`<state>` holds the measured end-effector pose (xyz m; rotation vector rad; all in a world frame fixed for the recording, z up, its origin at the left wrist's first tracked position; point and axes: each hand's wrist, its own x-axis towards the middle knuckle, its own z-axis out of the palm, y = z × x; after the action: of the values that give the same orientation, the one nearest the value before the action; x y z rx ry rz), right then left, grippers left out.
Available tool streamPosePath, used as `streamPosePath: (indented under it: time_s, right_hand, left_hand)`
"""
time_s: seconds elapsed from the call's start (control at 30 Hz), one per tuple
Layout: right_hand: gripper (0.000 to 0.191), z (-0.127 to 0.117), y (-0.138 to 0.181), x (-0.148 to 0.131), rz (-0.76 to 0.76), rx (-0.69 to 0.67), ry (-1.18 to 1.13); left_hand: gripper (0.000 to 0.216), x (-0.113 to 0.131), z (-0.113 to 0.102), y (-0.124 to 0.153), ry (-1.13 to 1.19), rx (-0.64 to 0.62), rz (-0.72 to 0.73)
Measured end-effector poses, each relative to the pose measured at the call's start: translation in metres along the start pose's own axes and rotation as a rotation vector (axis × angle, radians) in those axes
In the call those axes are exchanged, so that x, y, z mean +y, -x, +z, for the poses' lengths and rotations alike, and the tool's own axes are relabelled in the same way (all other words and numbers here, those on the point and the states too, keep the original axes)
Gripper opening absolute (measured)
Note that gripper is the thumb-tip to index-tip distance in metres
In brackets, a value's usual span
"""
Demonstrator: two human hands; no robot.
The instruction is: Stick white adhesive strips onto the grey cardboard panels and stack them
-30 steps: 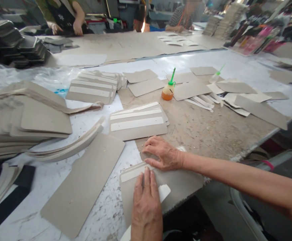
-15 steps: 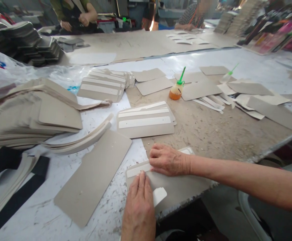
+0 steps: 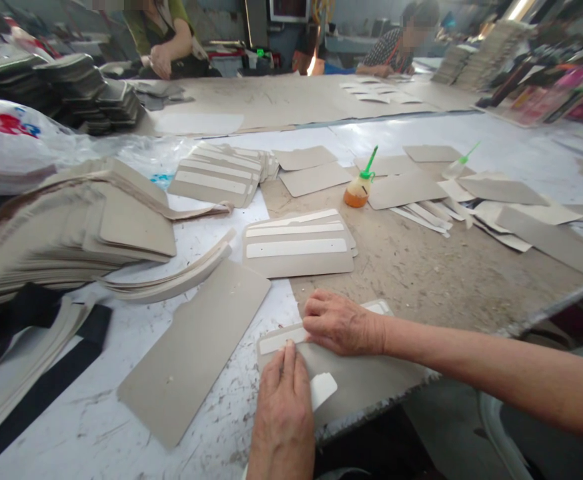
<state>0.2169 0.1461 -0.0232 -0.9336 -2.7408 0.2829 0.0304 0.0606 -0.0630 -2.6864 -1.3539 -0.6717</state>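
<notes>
A beige-grey panel (image 3: 366, 373) lies at the table's near edge, with a white strip (image 3: 275, 341) along its far side. My left hand (image 3: 284, 407) rests on the panel, fingers stretched out together, their tips at the white strip. A short white piece (image 3: 324, 389) pokes out from beneath that hand; whether the hand grips it is hidden. My right hand (image 3: 341, 323) is closed, knuckles up, over the middle of the strip. What its curled fingers hold, if anything, is hidden. Beyond them lie stacked panels (image 3: 299, 265) bearing white strips.
A bare panel (image 3: 194, 353) lies to the left, near a bundle of pale strips (image 3: 171, 283) and a large panel stack (image 3: 131, 220). A glue bottle (image 3: 357, 190) with green nozzle stands mid-table. Loose panels (image 3: 406, 190) lie beyond. Two people (image 3: 171, 47) sit across the table.
The view has shifted slightly, so everything sits a little further right and lower. Both hands keep the same place on the panel. The person at far left has moved their arms.
</notes>
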Motion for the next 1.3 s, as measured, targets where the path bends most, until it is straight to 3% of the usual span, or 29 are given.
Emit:
streamPosePath:
  time_s: [0.13,0.33,0.47,0.57,0.7,0.8,0.9,1.07,1.2,1.3]
  right_hand:
    - [0.026,-0.002,-0.015,-0.005,0.040,-0.046,0.064]
    - [0.018,0.014,-0.027,-0.009,-0.031,-0.013,0.067]
    - [0.019,0.021,-0.026,-0.006,-0.029,-0.001,0.096]
    - [0.021,0.021,-0.026,-0.007,-0.016,0.000,0.112]
    - [0.028,0.019,-0.028,-0.018,0.117,0.087,0.087]
    - [0.029,0.021,-0.032,-0.030,0.167,0.156,0.054]
    - [0.026,0.023,-0.045,-0.038,0.163,0.159,0.031]
    - [0.017,0.017,-0.071,-0.055,0.201,0.123,-0.079]
    - [0.012,0.004,-0.071,-0.089,0.318,0.056,-0.449]
    - [0.012,-0.001,-0.062,-0.120,0.418,-0.053,-0.734]
  left_hand:
    - [0.039,0.000,-0.004,0.000,0.064,0.016,-0.046]
    - [0.042,0.003,-0.015,0.001,0.180,0.005,-0.187]
    - [0.043,-0.010,-0.033,0.003,0.392,-0.016,-0.306]
    - [0.035,-0.025,-0.058,0.008,0.658,-0.089,-0.555]
    - [0.047,-0.028,-0.083,0.019,1.069,-0.106,-1.091]
    - [0.056,-0.022,-0.085,0.027,1.255,-0.089,-1.281]
    - [0.053,-0.019,-0.081,0.033,1.432,-0.021,-1.336]
    - [0.030,-0.018,-0.087,0.037,1.672,0.098,-1.345]
    - [0.019,-0.019,-0.091,0.038,1.842,0.079,-1.279]
    - [0.022,-0.017,-0.088,0.040,1.845,0.026,-1.177]
